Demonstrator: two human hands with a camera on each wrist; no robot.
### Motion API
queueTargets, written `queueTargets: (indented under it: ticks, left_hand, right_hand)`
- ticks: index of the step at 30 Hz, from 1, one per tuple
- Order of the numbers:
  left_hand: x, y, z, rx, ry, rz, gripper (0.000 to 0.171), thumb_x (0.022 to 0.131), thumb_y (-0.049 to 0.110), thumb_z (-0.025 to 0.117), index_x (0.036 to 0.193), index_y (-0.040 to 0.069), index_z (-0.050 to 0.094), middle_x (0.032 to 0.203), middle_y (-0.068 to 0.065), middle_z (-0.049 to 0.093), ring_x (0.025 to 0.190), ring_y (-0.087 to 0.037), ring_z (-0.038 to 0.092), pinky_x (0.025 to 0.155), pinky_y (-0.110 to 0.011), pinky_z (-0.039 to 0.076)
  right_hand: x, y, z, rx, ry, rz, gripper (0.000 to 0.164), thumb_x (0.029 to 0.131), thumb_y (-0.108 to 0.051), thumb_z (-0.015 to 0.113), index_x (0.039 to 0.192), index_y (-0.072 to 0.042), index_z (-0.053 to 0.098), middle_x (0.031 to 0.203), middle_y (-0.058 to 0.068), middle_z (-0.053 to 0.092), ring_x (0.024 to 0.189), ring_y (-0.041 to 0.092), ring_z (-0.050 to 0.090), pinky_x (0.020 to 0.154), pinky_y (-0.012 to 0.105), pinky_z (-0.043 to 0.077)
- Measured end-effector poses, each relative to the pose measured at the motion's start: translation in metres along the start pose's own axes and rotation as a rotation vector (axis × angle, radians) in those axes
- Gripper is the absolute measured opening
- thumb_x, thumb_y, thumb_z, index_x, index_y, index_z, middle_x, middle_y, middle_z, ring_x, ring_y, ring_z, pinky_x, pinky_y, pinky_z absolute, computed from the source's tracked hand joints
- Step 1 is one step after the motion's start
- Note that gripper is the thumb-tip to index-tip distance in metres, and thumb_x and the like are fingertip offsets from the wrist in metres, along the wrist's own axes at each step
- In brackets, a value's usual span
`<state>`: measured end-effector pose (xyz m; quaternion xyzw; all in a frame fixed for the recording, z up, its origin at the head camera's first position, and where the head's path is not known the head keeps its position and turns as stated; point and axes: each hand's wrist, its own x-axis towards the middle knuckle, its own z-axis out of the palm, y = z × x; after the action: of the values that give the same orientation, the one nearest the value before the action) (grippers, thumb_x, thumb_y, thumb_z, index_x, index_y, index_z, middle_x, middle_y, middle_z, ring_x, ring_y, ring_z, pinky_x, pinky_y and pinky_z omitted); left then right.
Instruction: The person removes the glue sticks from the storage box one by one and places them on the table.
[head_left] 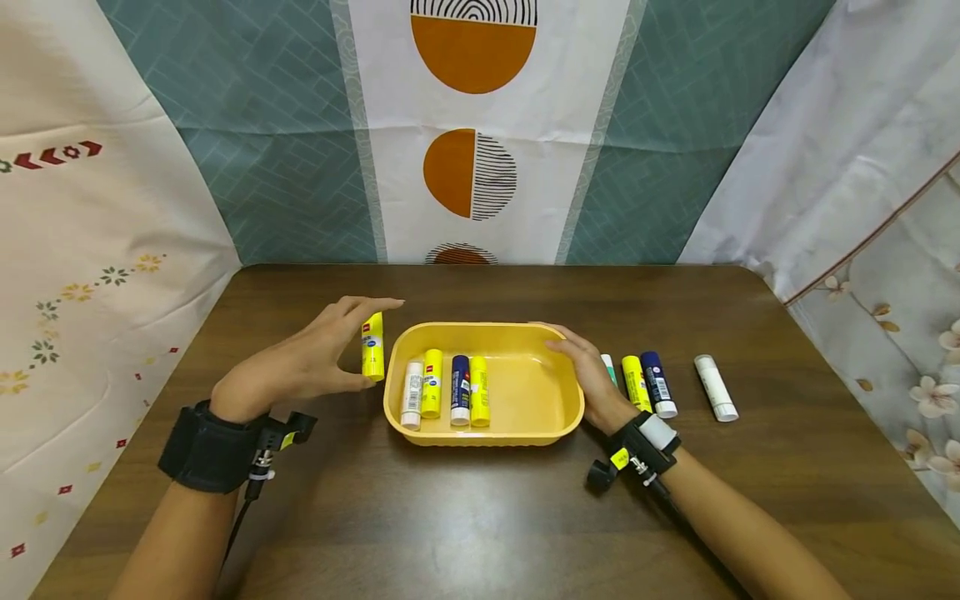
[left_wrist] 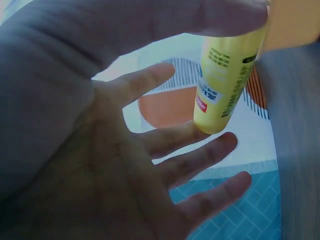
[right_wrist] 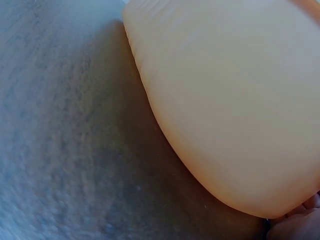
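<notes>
Left hand (head_left: pixel 303 364) pinches a yellow glue stick (head_left: pixel 372 348) by its two ends, spare fingers spread, just beside the left end of a yellow tray (head_left: pixel 528 392)! Right hand (head_left: pixel 591 379) grips that tray's right end at the rim. Four more sticks (head_left: pixel 432 385) line its left half; others (head_left: pixel 636 385) lie right, on the brown table (head_left: pixel 360 517).

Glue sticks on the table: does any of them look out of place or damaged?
No damage is visible. Only the white glue stick at the far right looks slightly odd: it lies apart from the neighbouring blue glue stick.
</notes>
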<state>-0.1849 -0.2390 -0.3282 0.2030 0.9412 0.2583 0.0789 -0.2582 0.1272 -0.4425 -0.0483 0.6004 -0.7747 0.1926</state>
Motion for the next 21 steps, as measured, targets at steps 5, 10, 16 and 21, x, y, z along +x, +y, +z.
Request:
queueTargets:
  ticks: [5, 10, 16, 21]
  left_hand:
    - [0.002, -0.003, 0.005, 0.002, -0.060, -0.047, 0.101, 0.080, 0.006, 0.085, 0.159, 0.024, 0.025, 0.156, -0.021, 0.029, 0.139, -0.044, 0.030, 0.102, -0.069, 0.040]
    - [0.004, -0.003, 0.013, 0.037, -0.138, -0.110, 0.106, 0.078, 0.013, 0.088, 0.160, 0.029, 0.022, 0.154, -0.020, 0.036, 0.135, -0.044, 0.036, 0.100, -0.071, 0.039]
    - [0.006, -0.006, 0.025, 0.043, -0.233, -0.175, 0.113, 0.076, 0.017, 0.091, 0.161, 0.031, 0.019, 0.155, -0.017, 0.039, 0.136, -0.044, 0.036, 0.102, -0.073, 0.036]
    - [0.014, -0.008, 0.035, 0.056, -0.255, -0.160, 0.114, 0.073, 0.021, 0.093, 0.160, 0.031, 0.021, 0.153, -0.016, 0.042, 0.133, -0.041, 0.039, 0.104, -0.069, 0.035]
  right_hand:
    - [-0.001, 0.000, -0.003, -0.009, -0.005, -0.004, 0.043, 0.107, -0.017, 0.045, 0.150, -0.011, 0.046, 0.146, 0.010, 0.049, 0.124, 0.024, 0.054, 0.103, 0.038, 0.049]
    - [-0.001, 0.001, -0.003, -0.015, 0.006, 0.006, 0.044, 0.107, -0.018, 0.045, 0.150, -0.011, 0.046, 0.145, 0.010, 0.049, 0.124, 0.024, 0.054, 0.102, 0.037, 0.050]
    - [0.000, 0.001, -0.001, -0.015, -0.001, 0.009, 0.044, 0.107, -0.018, 0.045, 0.150, -0.011, 0.045, 0.144, 0.011, 0.050, 0.122, 0.024, 0.056, 0.102, 0.038, 0.050]
    - [-0.001, 0.000, -0.001, -0.019, 0.005, 0.014, 0.044, 0.107, -0.018, 0.045, 0.150, -0.011, 0.045, 0.145, 0.010, 0.049, 0.123, 0.024, 0.055, 0.102, 0.037, 0.050]
